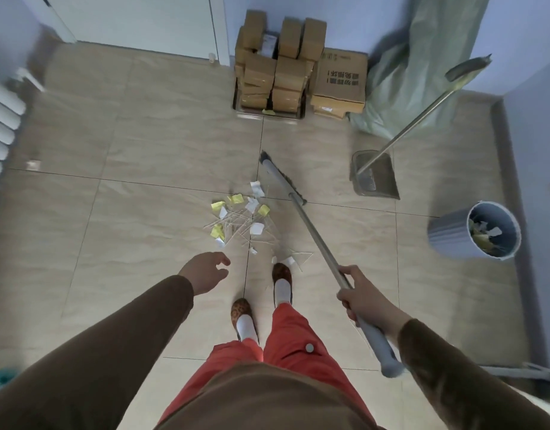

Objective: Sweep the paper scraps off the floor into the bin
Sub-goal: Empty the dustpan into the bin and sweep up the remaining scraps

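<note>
A pile of white and yellow paper scraps (239, 220) with thin sticks lies on the tiled floor just ahead of my feet. My right hand (365, 297) grips the metal handle of a broom (314, 237), whose grey head (281, 178) rests on the floor just right of the pile. My left hand (205, 270) hovers empty above the floor, fingers loosely curled, near the pile's near edge. A grey dustpan (376, 176) with a long handle stands to the right. The grey bin (477, 232) sits at the far right with scraps inside.
Stacked cardboard boxes (286, 66) and a green sack (422, 66) stand against the far wall. A white radiator (2, 119) is on the left, a door (137, 20) at the back. My two slippered feet (261, 293) stand close to the scraps.
</note>
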Tool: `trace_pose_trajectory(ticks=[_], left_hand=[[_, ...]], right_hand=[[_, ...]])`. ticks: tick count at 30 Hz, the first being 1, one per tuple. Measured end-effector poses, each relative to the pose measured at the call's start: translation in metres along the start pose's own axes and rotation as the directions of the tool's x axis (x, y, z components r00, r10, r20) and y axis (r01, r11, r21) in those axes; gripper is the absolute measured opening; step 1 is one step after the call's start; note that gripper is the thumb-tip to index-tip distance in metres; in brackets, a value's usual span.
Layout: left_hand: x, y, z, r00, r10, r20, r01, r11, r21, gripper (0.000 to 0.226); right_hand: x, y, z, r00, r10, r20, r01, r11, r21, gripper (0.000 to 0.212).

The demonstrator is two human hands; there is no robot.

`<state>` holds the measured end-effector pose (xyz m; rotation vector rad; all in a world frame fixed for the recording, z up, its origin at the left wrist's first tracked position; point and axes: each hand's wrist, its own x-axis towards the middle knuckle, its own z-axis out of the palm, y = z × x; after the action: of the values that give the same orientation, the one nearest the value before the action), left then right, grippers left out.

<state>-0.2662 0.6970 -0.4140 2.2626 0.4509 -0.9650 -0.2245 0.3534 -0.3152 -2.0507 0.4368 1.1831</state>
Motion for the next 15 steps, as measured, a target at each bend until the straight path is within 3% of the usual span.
trace_pose_trajectory(ticks=[9,12,15], left_hand=[[-0.018,-0.029,0.011,0.984,-0.166,-0.07,0.162,0.985,-0.055,0.028],[-0.018,-0.032,0.018,0.976,-0.207,-0.071,0.203,0.977,-0.068,0.028],[-0.015,-0.027,0.024,0.972,-0.227,-0.069,0.219,0.97,-0.101,0.027]], right_hand=[[0.227,-0.167,-0.007,0.987,-0.15,0.056,0.16,0.928,-0.337,0.051],[0.256,-0.177,0.002,0.98,-0.161,0.114,0.195,0.869,-0.454,0.052],[0.247,-0.143,0.002,0.974,-0.135,0.182,0.216,0.797,-0.565,0.054]])
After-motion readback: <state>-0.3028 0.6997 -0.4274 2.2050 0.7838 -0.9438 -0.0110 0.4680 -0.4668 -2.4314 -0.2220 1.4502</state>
